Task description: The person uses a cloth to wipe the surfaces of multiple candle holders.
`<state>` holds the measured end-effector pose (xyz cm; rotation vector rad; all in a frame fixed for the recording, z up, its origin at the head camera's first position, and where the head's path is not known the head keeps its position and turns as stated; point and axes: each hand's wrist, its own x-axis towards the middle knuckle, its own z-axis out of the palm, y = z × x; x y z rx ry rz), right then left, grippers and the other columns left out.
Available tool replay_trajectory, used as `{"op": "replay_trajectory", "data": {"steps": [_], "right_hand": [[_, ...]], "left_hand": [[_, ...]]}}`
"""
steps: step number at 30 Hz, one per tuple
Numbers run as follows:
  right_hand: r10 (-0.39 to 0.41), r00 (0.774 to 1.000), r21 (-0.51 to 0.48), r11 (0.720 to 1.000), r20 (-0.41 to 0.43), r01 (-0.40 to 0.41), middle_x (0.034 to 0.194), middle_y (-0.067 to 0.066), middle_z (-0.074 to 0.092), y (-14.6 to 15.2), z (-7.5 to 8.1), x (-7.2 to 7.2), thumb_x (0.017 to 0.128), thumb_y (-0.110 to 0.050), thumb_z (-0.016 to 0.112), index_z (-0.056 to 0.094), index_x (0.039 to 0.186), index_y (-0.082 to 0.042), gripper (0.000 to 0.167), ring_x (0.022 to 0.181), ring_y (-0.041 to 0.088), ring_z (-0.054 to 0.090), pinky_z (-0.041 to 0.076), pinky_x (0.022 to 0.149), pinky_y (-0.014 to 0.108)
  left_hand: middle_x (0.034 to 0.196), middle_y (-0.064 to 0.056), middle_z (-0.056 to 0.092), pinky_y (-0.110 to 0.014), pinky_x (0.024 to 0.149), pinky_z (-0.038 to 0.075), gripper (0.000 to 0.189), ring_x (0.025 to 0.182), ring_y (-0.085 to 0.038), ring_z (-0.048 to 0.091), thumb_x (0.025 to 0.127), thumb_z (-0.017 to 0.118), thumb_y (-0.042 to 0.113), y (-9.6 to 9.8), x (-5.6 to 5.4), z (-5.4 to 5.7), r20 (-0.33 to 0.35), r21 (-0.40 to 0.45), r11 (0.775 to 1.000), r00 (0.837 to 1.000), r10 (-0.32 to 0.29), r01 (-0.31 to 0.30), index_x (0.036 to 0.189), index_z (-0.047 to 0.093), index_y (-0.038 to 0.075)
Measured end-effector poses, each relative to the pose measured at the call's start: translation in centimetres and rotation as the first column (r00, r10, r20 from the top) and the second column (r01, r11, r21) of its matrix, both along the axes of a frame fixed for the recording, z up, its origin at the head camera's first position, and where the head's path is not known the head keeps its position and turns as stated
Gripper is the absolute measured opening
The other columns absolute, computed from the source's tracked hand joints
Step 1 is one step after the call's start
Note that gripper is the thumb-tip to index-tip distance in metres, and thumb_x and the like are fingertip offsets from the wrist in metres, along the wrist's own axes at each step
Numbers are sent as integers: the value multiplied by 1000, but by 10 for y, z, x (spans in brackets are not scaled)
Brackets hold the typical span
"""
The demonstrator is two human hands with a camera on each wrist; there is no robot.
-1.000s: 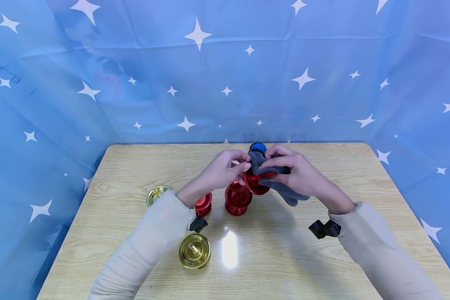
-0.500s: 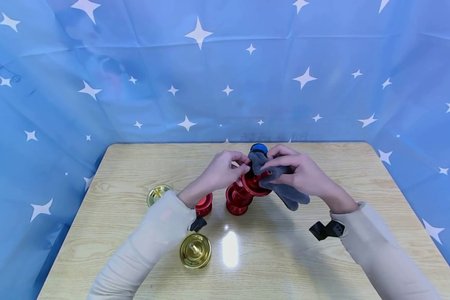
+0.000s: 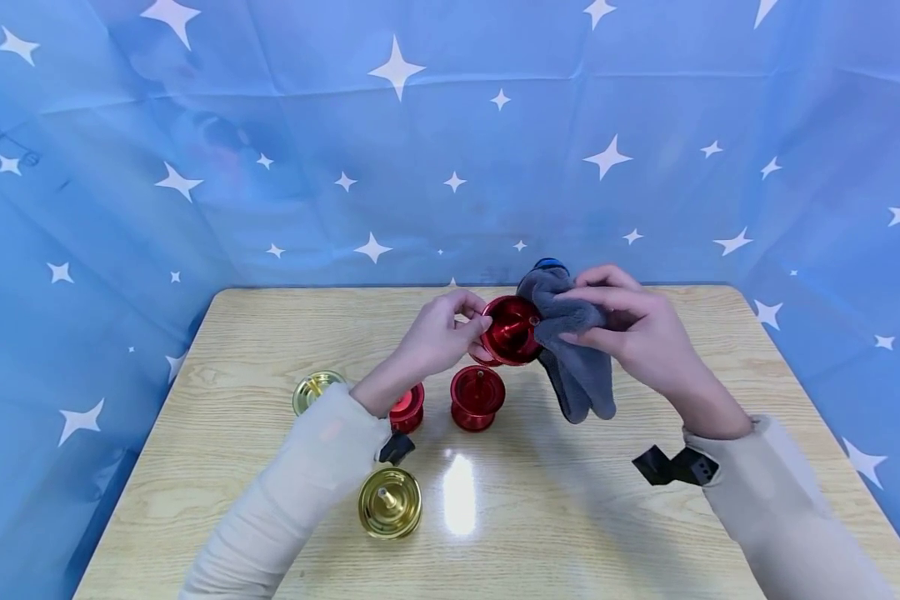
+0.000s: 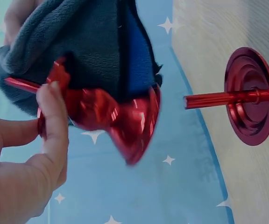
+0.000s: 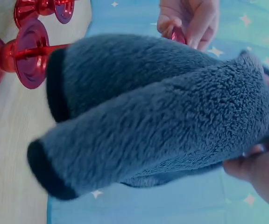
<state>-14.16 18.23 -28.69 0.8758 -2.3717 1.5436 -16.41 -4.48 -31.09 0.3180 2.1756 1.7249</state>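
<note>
My left hand [image 3: 441, 335] pinches the rim of a shiny red metal candle holder [image 3: 508, 340] between thumb and fingers, above the table's far part. It is tilted, and its dish with the central stem faces the head camera. In the left wrist view its waisted body [image 4: 109, 112] lies against the cloth. My right hand [image 3: 641, 333] grips a folded, fluffy grey cloth [image 3: 576, 333] with a blue side, held at the holder's right edge. The cloth hangs down and covers much of the right wrist view. Just below the raised holder, a second red candle holder [image 3: 477, 398] stands upright.
Another red holder [image 3: 408, 408], partly behind my left forearm, stands on the wooden table [image 3: 540, 517]. A gold holder [image 3: 390, 504] is nearer the front, and another gold one [image 3: 317, 388] is at the left, partly hidden by the sleeve. A blue starry curtain [image 3: 420, 150] hangs behind.
My right hand has drawn the cloth to the right, uncovering the held candle holder's dish. That holder has moved slightly up and turned, its dish now facing the camera more. The standing holders have not moved.
</note>
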Motion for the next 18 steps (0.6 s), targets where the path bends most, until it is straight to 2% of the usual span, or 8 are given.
{"op": "replay_trajectory", "data": {"steps": [4,9,14,18], "right_hand": [[-126,992,-48,991,0,126,104,4,53,-3,-12,5,68,17,70,66,101,8,34,86,13,54,49,62,15],[-232,967,-99,965,102,242,103,2,54,-15,-34,9,71,12,70,65,103,7,33,90,12,55,50,68,15],[-300,944,-64,948,133,310,103,5,53,-26,-47,13,73,9,71,65,106,6,34,90,9,54,48,70,12],[-305,947,-21,951,97,308,105,10,53,-29,-48,16,72,9,71,64,107,8,36,95,12,50,44,75,9]], "left_hand": [[93,-16,52,-33,70,54,13,73,-30,66,94,47,3,0,1,2,44,61,998,999,29,-32,105,47,-4],[95,-15,48,-39,75,53,16,78,-34,64,94,46,1,3,1,0,65,143,988,997,47,-56,108,45,-7],[92,-14,47,-40,71,54,19,69,-25,63,94,47,0,7,3,-8,2,137,989,999,52,-52,111,48,-8],[91,-14,49,-39,70,54,18,66,-21,62,94,47,-1,6,6,-11,-46,120,992,998,52,-46,110,49,-8]]}}
